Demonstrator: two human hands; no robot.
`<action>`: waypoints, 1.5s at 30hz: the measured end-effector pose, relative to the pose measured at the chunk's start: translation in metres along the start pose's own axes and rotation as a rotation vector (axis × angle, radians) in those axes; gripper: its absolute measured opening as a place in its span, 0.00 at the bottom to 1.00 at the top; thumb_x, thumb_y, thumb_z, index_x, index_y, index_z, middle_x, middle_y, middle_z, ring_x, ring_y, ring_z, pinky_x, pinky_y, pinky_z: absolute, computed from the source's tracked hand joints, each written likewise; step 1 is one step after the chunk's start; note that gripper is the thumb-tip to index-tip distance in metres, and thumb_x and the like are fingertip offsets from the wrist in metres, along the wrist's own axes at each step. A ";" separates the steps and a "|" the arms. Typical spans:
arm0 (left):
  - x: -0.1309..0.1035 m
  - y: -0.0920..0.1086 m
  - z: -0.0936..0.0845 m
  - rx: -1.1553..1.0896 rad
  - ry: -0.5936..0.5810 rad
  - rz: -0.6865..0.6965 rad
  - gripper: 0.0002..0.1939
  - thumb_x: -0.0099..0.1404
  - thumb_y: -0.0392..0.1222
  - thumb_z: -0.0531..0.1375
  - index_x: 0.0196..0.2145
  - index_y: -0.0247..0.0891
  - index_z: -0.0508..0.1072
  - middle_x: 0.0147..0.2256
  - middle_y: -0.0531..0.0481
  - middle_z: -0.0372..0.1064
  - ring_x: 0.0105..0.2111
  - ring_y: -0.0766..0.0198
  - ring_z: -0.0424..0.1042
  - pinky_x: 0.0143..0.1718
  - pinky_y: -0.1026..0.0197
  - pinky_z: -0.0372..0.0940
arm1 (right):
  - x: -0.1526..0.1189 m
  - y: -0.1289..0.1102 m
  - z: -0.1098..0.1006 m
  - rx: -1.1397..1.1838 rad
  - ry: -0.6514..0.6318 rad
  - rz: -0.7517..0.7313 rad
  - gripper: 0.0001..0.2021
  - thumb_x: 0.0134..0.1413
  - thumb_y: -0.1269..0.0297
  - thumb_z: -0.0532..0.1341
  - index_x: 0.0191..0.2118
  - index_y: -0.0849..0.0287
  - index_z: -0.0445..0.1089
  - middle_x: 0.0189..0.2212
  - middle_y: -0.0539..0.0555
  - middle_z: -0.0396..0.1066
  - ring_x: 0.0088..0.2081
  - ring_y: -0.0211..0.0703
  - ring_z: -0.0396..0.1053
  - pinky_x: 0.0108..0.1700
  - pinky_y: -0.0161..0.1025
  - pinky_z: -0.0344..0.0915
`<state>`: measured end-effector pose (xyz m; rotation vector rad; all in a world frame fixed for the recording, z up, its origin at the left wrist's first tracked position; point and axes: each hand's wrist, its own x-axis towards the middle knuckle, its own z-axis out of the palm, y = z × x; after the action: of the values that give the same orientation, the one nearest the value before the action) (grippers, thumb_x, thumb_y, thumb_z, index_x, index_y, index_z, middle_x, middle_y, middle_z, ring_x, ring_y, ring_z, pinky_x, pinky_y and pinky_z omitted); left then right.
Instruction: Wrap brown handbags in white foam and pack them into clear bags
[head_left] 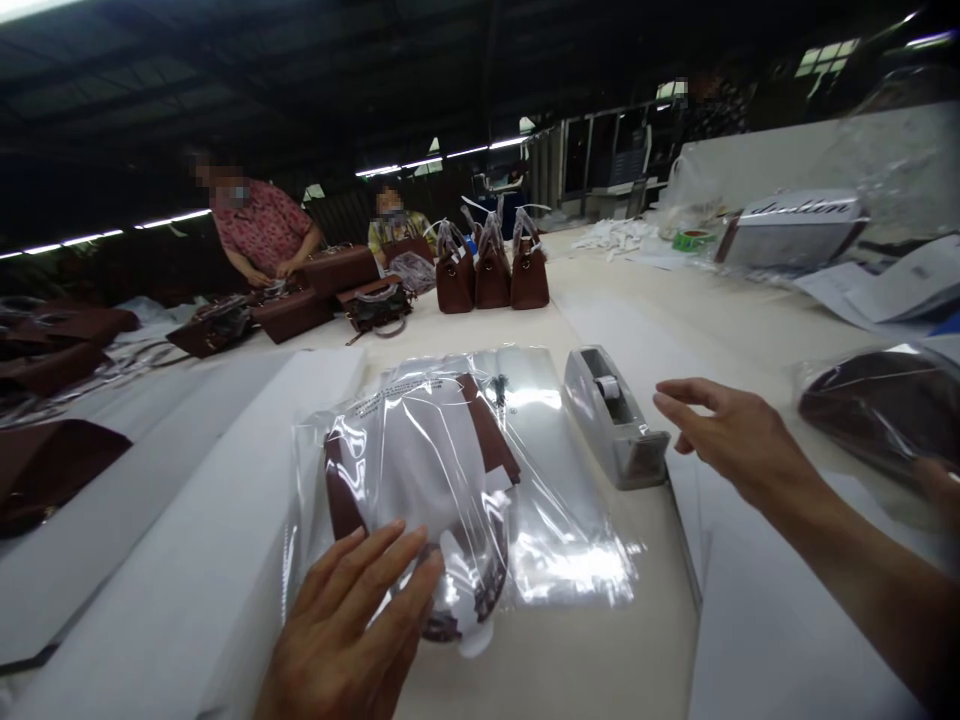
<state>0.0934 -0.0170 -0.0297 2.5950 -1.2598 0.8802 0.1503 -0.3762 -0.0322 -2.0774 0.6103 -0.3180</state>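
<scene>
From my distant seat, I see the wrapped bag [427, 460] on the table [600, 640], partly over flat plastic sheets [566, 490]. My left hand [341, 620] rests on its near side, fingers spread, pinching nothing that I see. My right hand [731, 430] hangs near the tape dispenser [619, 425], fingers apart; the dispenser stands beside the sheets. Behind are three brown handbags [492, 280]. Shine on the plastic hides much of the contents. The right edge cuts off a dark parcel [885, 395] and another person's fingers [939, 487].
</scene>
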 end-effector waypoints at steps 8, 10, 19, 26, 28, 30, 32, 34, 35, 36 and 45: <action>0.011 0.004 0.000 -0.040 0.023 -0.014 0.17 0.60 0.29 0.56 0.48 0.32 0.68 0.47 0.44 0.65 0.50 0.56 0.62 0.51 0.53 0.57 | -0.148 0.018 0.063 0.051 -0.604 -0.656 0.06 0.56 0.66 0.55 0.36 0.58 0.67 0.25 0.48 0.68 0.25 0.35 0.66 0.26 0.31 0.61; 0.011 0.004 0.000 -0.047 0.023 -0.015 0.17 0.60 0.28 0.56 0.48 0.31 0.68 0.48 0.44 0.65 0.51 0.55 0.62 0.51 0.52 0.58 | -0.156 0.022 0.087 0.033 -0.349 -0.917 0.12 0.56 0.69 0.54 0.46 0.62 0.64 0.30 0.53 0.69 0.27 0.38 0.67 0.27 0.33 0.63; -0.016 0.024 0.022 -0.074 0.066 0.071 0.14 0.62 0.29 0.53 0.45 0.30 0.70 0.47 0.43 0.66 0.51 0.54 0.62 0.52 0.52 0.57 | -0.150 0.015 0.127 -0.100 -0.057 -1.204 0.11 0.60 0.69 0.53 0.47 0.63 0.65 0.28 0.54 0.67 0.27 0.40 0.66 0.24 0.34 0.63; -0.033 0.028 0.041 -0.003 0.123 0.065 0.11 0.61 0.32 0.55 0.42 0.33 0.71 0.44 0.47 0.69 0.49 0.58 0.65 0.53 0.56 0.58 | -0.149 0.021 0.134 -0.108 -0.030 -1.259 0.12 0.61 0.69 0.50 0.47 0.65 0.64 0.32 0.57 0.68 0.28 0.39 0.68 0.22 0.33 0.66; -0.035 0.026 0.041 -0.013 0.136 0.036 0.12 0.60 0.31 0.55 0.42 0.34 0.72 0.44 0.47 0.68 0.48 0.58 0.65 0.52 0.55 0.59 | -0.149 0.024 0.134 -0.141 -0.063 -1.274 0.13 0.61 0.68 0.50 0.49 0.65 0.63 0.34 0.56 0.68 0.30 0.39 0.69 0.24 0.32 0.67; -0.036 0.024 0.042 -0.009 0.139 0.003 0.13 0.60 0.30 0.55 0.42 0.34 0.72 0.45 0.47 0.68 0.48 0.58 0.65 0.51 0.55 0.59 | -0.148 0.032 0.134 -0.120 -0.067 -1.290 0.14 0.60 0.70 0.51 0.51 0.67 0.60 0.37 0.58 0.68 0.34 0.39 0.69 0.29 0.31 0.68; -0.035 0.023 0.042 0.015 0.131 -0.025 0.13 0.60 0.30 0.54 0.43 0.35 0.71 0.45 0.46 0.68 0.48 0.57 0.64 0.50 0.54 0.58 | -0.147 0.043 0.136 -0.148 0.018 -1.296 0.16 0.59 0.70 0.53 0.52 0.71 0.58 0.40 0.62 0.68 0.38 0.42 0.68 0.32 0.34 0.69; -0.032 0.022 0.042 0.037 0.122 -0.036 0.15 0.60 0.29 0.53 0.43 0.35 0.71 0.45 0.46 0.68 0.48 0.57 0.64 0.49 0.54 0.58 | -0.146 0.053 0.139 -0.270 0.104 -1.284 0.16 0.57 0.68 0.55 0.50 0.72 0.61 0.42 0.64 0.67 0.39 0.48 0.67 0.35 0.40 0.68; -0.031 0.022 0.042 0.035 0.122 -0.033 0.15 0.60 0.29 0.52 0.43 0.35 0.71 0.44 0.46 0.68 0.47 0.58 0.65 0.49 0.54 0.57 | -0.146 0.055 0.141 -0.327 0.121 -1.261 0.14 0.57 0.68 0.55 0.47 0.71 0.63 0.41 0.64 0.67 0.40 0.51 0.66 0.38 0.44 0.68; -0.030 0.022 0.042 0.022 0.118 -0.028 0.15 0.61 0.28 0.52 0.44 0.35 0.71 0.44 0.47 0.68 0.46 0.58 0.65 0.48 0.54 0.57 | -0.146 0.055 0.142 -0.354 0.115 -1.232 0.10 0.57 0.70 0.53 0.43 0.69 0.66 0.40 0.62 0.67 0.40 0.52 0.66 0.41 0.49 0.66; -0.037 -0.004 0.044 -0.119 0.073 0.100 0.17 0.61 0.32 0.57 0.49 0.36 0.67 0.46 0.45 0.66 0.47 0.57 0.65 0.46 0.57 0.60 | -0.172 0.062 0.064 -0.276 0.177 -1.081 0.08 0.57 0.66 0.54 0.38 0.65 0.66 0.34 0.59 0.68 0.36 0.46 0.65 0.39 0.41 0.63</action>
<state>0.0981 -0.0044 -0.0856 2.4057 -1.3873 0.8794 0.0153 -0.2667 -0.1178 -2.4971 -0.4705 -1.0745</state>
